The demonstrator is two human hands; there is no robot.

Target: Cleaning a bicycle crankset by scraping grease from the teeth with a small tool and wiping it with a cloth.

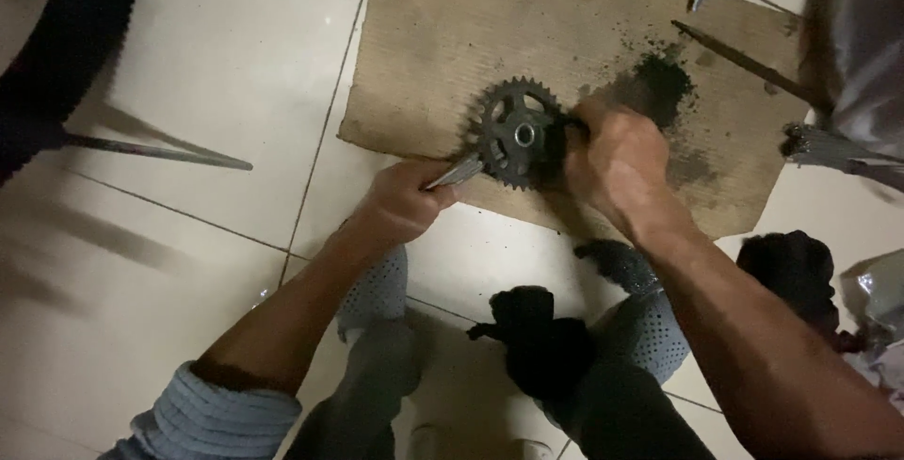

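A dark toothed bicycle chainring with its crank stands on edge over a sheet of brown cardboard. My left hand is closed around the silver crank arm at the lower left of the ring. My right hand is closed against the ring's right side; what its fingers hold is hidden. Black grease stains mark the cardboard just behind my right hand.
The cardboard lies on pale floor tiles. A bicycle tyre and a thin metal rod sit at the left. Dark rags lie near my knees. Another rod and a metal part are at the right.
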